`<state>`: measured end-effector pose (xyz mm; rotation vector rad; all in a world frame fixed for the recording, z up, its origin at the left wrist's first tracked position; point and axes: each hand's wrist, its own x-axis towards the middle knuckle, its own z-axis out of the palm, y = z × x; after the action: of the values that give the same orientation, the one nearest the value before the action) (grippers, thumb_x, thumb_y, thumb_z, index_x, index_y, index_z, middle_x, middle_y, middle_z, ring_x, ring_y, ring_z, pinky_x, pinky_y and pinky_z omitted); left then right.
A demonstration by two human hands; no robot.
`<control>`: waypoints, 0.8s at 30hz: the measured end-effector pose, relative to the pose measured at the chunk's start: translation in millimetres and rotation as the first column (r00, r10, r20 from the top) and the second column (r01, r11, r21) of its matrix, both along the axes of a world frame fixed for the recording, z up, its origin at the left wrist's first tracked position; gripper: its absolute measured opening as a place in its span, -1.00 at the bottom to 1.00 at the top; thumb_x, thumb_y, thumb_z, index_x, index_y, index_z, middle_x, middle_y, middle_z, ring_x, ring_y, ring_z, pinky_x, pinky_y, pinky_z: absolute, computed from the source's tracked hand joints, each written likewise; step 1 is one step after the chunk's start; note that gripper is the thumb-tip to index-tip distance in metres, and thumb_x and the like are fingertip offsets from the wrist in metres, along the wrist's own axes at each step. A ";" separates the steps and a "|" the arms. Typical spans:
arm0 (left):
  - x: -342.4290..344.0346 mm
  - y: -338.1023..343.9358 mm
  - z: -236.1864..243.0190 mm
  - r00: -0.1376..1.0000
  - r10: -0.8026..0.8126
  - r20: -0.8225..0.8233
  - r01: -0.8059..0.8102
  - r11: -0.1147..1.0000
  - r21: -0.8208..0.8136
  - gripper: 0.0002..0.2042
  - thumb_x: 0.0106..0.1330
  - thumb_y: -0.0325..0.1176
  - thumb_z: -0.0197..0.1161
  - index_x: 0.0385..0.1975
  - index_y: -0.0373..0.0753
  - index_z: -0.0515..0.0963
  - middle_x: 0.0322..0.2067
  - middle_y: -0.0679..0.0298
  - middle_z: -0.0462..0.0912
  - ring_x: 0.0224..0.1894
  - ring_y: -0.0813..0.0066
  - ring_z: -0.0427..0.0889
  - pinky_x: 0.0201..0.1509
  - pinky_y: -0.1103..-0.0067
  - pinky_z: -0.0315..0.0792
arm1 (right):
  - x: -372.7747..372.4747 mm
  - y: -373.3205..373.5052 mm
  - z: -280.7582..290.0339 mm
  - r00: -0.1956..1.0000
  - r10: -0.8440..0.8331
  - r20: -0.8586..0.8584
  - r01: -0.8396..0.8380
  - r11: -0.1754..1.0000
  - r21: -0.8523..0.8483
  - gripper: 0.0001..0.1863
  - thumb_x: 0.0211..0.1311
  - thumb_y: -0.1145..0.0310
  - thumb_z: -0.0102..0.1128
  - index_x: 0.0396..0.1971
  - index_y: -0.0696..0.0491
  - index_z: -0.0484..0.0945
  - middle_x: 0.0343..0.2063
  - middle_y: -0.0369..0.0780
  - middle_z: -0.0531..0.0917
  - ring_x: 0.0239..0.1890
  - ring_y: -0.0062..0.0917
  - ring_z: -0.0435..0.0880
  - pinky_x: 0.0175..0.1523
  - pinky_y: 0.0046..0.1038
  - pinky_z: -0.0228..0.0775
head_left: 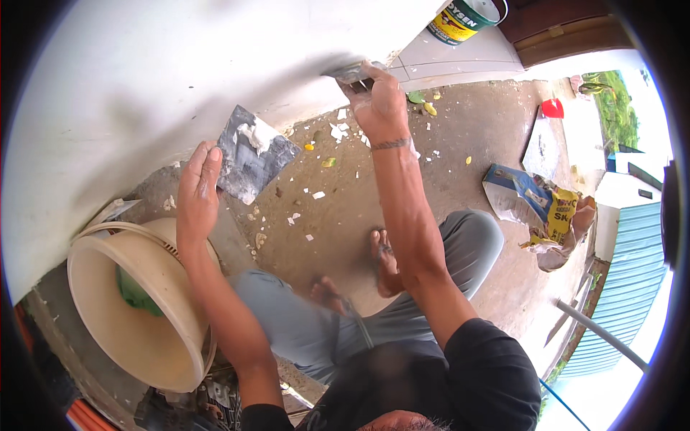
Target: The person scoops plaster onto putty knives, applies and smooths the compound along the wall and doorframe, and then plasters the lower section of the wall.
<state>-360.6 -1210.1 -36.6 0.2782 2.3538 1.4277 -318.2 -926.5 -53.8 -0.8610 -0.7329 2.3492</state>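
My left hand (199, 188) grips the edge of a dark grey, square plate (250, 171) smeared with white. On the plate's upper part sits a lump of white putty (259, 134). My right hand (381, 108) is closed round a flat, grey metal putty knife (351, 70), its handle hidden by the fingers. The blade lies against or very close to the lower part of the white wall (165, 79); whether it touches, I cannot tell. White smears mark the fingers of both hands.
A large beige bucket (86, 305) with something green inside stands by my left forearm. White flakes and yellow leaves litter the concrete floor (338, 208). A green paint pail (463, 21) is on a tiled step. Torn paper bags (557, 215) lie at the right.
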 end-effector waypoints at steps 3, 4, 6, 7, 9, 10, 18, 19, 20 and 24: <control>4.1 7.7 4.6 0.996 0.090 0.024 -0.091 0.995 0.036 -0.59 0.45 0.00 0.05 -0.08 -0.27 0.53 -0.40 0.44 0.47 -0.39 0.70 0.35 -0.39 0.68 0.27 | 16.3 -8.4 33.0 0.993 0.028 -0.119 -0.024 0.999 0.031 -0.66 0.39 0.54 -0.13 0.09 0.39 0.26 0.05 0.05 0.45 0.11 -0.20 0.50 0.29 -0.17 0.38; 4.9 11.6 10.9 0.985 0.134 0.107 -0.140 0.989 0.050 -0.63 0.48 -0.05 0.02 -0.15 -0.28 0.53 -0.43 0.45 0.41 -0.41 0.70 0.29 -0.37 0.67 0.24 | 30.9 -8.4 42.5 0.982 0.026 -0.185 -0.013 0.998 0.068 -0.66 0.39 0.55 -0.12 0.10 0.38 0.27 0.03 0.02 0.48 0.09 -0.23 0.52 0.28 -0.20 0.39; 2.8 7.4 21.2 0.990 0.086 0.110 -0.092 0.995 0.047 -0.64 0.48 -0.05 0.02 -0.17 -0.27 0.53 -0.44 0.45 0.41 -0.41 0.71 0.29 -0.41 0.67 0.23 | 52.0 -12.1 45.2 0.967 0.030 -0.252 -0.005 0.995 0.099 -0.65 0.38 0.56 -0.12 0.11 0.37 0.29 0.01 -0.01 0.51 0.06 -0.26 0.55 0.28 -0.23 0.39; 2.6 3.8 23.5 0.993 0.042 0.110 -0.047 0.998 0.041 -0.64 0.48 -0.05 0.01 -0.19 -0.26 0.53 -0.46 0.45 0.41 -0.42 0.72 0.30 -0.45 0.66 0.23 | 60.9 -14.5 35.4 0.978 -0.033 -0.207 0.051 0.995 0.083 -0.72 0.36 0.54 -0.08 0.01 0.34 0.37 -0.04 -0.06 0.55 0.01 -0.32 0.57 0.21 -0.30 0.42; 1.0 -5.2 21.1 0.996 0.020 0.090 -0.025 0.998 0.052 -0.62 0.46 -0.03 0.04 -0.13 -0.26 0.53 -0.43 0.44 0.44 -0.41 0.70 0.32 -0.40 0.65 0.26 | 68.5 -12.4 -12.1 0.992 -0.111 -0.064 0.113 0.993 0.023 -0.77 0.32 0.53 -0.02 -0.08 0.29 0.45 -0.12 -0.13 0.59 -0.08 -0.39 0.60 0.11 -0.38 0.45; 0.8 -8.7 20.3 0.998 -0.007 0.069 0.002 0.998 0.064 -0.60 0.43 0.00 0.08 -0.07 -0.26 0.52 -0.41 0.43 0.47 -0.40 0.68 0.35 -0.35 0.65 0.29 | 68.1 -6.5 -53.8 0.992 -0.122 0.033 0.122 0.992 -0.025 -0.76 0.31 0.53 -0.01 -0.07 0.27 0.46 -0.15 -0.14 0.60 -0.10 -0.40 0.61 0.10 -0.39 0.46; 20.0 -20.6 32.1 0.992 0.115 0.047 -0.117 0.991 0.061 -0.47 0.42 -0.07 0.15 0.10 -0.49 0.45 -0.03 0.18 0.53 0.04 0.49 0.44 0.22 0.60 0.24 | 9.5 -21.7 -160.9 0.735 -0.346 0.583 0.048 0.885 0.464 -0.67 0.39 0.47 -0.11 0.04 0.32 0.40 -0.12 -0.01 0.56 -0.05 -0.28 0.58 0.10 -0.35 0.49; 22.3 -18.7 34.0 0.986 0.146 0.084 -0.154 0.984 0.088 -0.44 0.42 -0.07 0.16 0.14 -0.52 0.41 0.05 0.13 0.51 0.10 0.45 0.43 0.28 0.58 0.20 | 6.4 -19.1 -169.1 0.869 -0.381 0.314 0.092 0.749 0.656 -0.56 0.46 0.43 -0.27 0.22 0.36 0.24 0.01 0.07 0.47 0.12 -0.20 0.49 0.28 -0.26 0.39; 23.3 -17.8 35.6 0.988 0.136 0.079 -0.143 0.985 0.093 -0.44 0.42 -0.07 0.16 0.14 -0.52 0.41 0.05 0.13 0.51 0.10 0.45 0.43 0.28 0.58 0.20 | -5.3 -20.2 -177.7 0.867 -0.392 0.308 0.103 0.746 0.658 -0.56 0.46 0.43 -0.27 0.22 0.36 0.24 0.01 0.07 0.47 0.12 -0.20 0.49 0.28 -0.26 0.39; 29.2 -17.7 35.0 0.985 0.163 0.053 -0.167 0.982 0.085 -0.47 0.42 -0.10 0.17 0.13 -0.50 0.44 0.06 0.13 0.50 0.11 0.42 0.44 0.29 0.55 0.20 | -61.8 -90.5 -164.2 0.834 -0.447 0.323 -0.002 0.583 0.812 -0.47 0.45 0.48 -0.37 0.37 0.31 -0.03 0.33 0.13 0.11 0.34 -0.11 0.21 0.50 -0.13 -0.03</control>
<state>-331.4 -1227.9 -1.5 0.0733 2.3258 1.6010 -379.9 -1017.0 -218.1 -1.0439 -1.6063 1.2743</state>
